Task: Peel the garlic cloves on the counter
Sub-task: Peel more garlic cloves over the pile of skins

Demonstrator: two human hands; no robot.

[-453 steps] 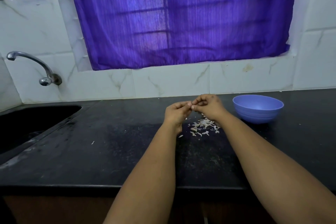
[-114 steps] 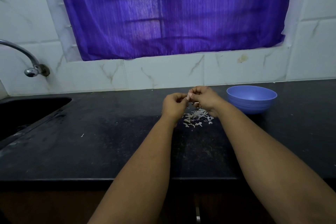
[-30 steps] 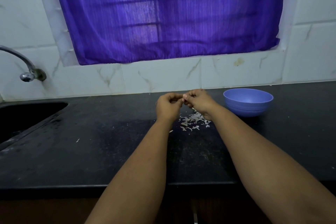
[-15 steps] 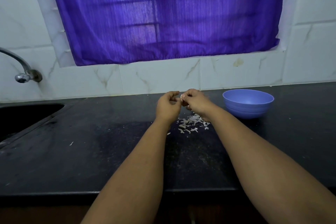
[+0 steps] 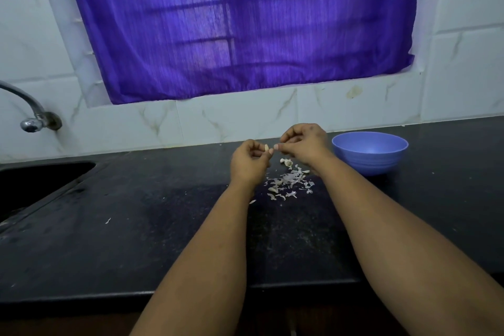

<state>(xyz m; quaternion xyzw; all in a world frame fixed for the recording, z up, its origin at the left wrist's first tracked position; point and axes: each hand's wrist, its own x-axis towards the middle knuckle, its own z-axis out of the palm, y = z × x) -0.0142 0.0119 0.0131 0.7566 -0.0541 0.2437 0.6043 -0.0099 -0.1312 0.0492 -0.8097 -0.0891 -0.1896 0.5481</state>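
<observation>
Left hand [image 5: 249, 162] pinches a garlic clove [image 5: 266, 148] at its fingertips; right hand [image 5: 305, 144], fingers curled, sits just beside it, above the peel scraps [image 5: 289, 183].

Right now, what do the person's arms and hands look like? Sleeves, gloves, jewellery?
Both forearms are bare up to the frame edge, with no sleeve in view. The left hand and right hand wear no gloves. No watch or bracelet shows at either wrist, and no ring is visible on the fingers. The nails look short.
</observation>
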